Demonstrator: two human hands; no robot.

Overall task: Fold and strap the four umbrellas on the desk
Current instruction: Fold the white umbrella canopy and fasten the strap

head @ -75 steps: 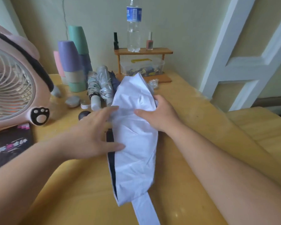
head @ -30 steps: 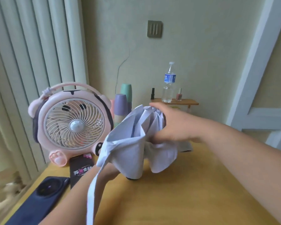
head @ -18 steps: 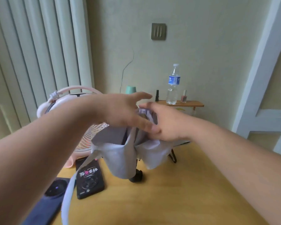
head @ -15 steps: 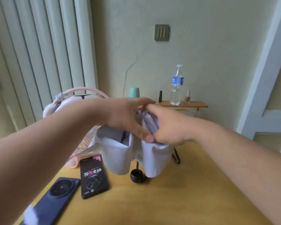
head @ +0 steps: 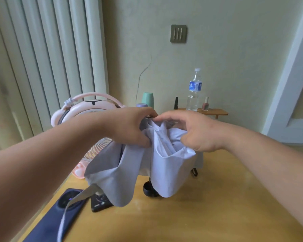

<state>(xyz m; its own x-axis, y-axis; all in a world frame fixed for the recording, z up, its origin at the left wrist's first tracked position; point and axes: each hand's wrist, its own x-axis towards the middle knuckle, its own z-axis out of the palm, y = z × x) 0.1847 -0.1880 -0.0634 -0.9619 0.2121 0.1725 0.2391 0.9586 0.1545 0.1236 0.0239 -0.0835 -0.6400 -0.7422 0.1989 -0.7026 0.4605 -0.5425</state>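
— While the umbrella stands handle-down over the desk, what grips it?
— Both: left hand curls round cloth near the tip; right hand pinches the folds beside it.

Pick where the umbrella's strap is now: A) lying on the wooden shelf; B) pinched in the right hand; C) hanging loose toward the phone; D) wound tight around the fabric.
C: the strap dangles free from the umbrella down over the phone, while the left hand and right hand grip the fabric higher up.
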